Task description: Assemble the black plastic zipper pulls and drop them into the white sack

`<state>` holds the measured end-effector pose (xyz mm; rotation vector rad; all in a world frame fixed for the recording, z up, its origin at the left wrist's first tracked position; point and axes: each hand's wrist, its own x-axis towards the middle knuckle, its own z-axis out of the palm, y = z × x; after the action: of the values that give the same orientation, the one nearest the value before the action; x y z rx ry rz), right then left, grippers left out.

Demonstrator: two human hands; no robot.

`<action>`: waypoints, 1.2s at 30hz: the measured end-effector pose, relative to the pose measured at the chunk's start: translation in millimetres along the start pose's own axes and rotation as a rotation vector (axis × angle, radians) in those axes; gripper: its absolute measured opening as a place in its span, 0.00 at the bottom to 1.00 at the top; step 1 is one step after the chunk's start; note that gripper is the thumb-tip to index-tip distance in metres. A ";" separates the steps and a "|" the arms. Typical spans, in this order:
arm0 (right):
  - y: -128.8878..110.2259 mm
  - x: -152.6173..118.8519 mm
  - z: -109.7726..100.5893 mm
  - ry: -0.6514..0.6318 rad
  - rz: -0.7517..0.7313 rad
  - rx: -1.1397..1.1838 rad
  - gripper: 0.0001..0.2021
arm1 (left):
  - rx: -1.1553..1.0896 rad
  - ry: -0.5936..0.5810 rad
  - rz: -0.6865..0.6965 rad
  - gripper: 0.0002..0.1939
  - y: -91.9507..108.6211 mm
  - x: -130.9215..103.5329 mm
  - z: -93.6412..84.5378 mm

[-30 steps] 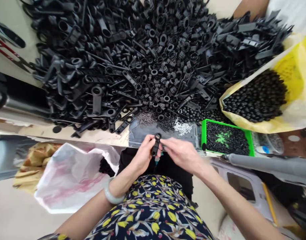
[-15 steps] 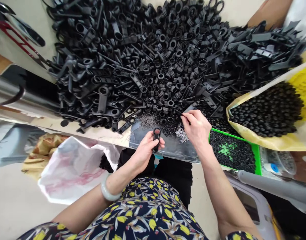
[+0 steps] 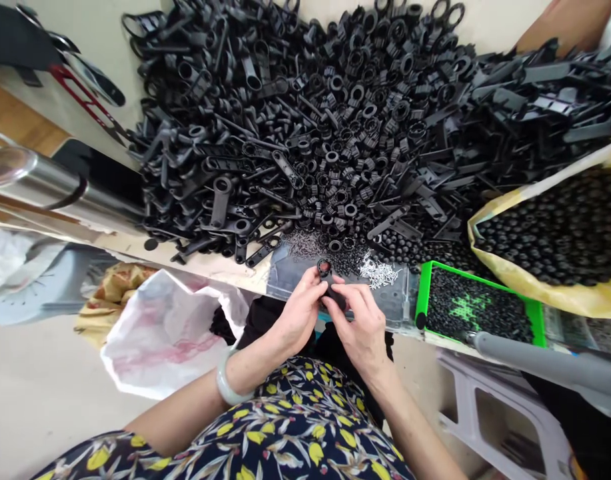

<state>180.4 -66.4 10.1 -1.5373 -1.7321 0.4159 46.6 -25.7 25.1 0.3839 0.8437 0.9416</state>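
Note:
My left hand [image 3: 305, 303] is closed around a black plastic handle [image 3: 324, 269] with a ring at its upper end, held over the near edge of the table. Against the lower end of that handle, my right hand [image 3: 358, 317] pinches with thumb and fingers. Whether a separate flat piece is between them is hidden. Just beyond the hands lie small dark metal pieces [image 3: 305, 245] and a heap of shiny silver pins [image 3: 378, 270]. A large heap of black ring-ended handles [image 3: 220, 200] and a heap of black toothed rings [image 3: 352, 150] rise behind.
At right are a green tray [image 3: 425, 293] of small black pieces, a yellow-white bag [image 3: 490, 257] of black beads and a heap of flat black levers [image 3: 535, 87]. At left lie a steel flask [image 3: 40, 177], red-handled tool [image 3: 80, 97] and white bag [image 3: 150, 347] below the table.
My right hand has moved left and toward me from the heaps, and now meets the handle in my left hand. The view has shifted slightly.

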 end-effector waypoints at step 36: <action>-12.1 -14.9 6.9 0.135 -0.022 -0.162 0.06 | -0.034 -0.038 -0.013 0.13 -14.1 -12.5 7.5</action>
<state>166.7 -81.5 9.0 -1.6197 -1.7096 0.1599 56.3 -43.5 26.8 0.3660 0.7936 0.9326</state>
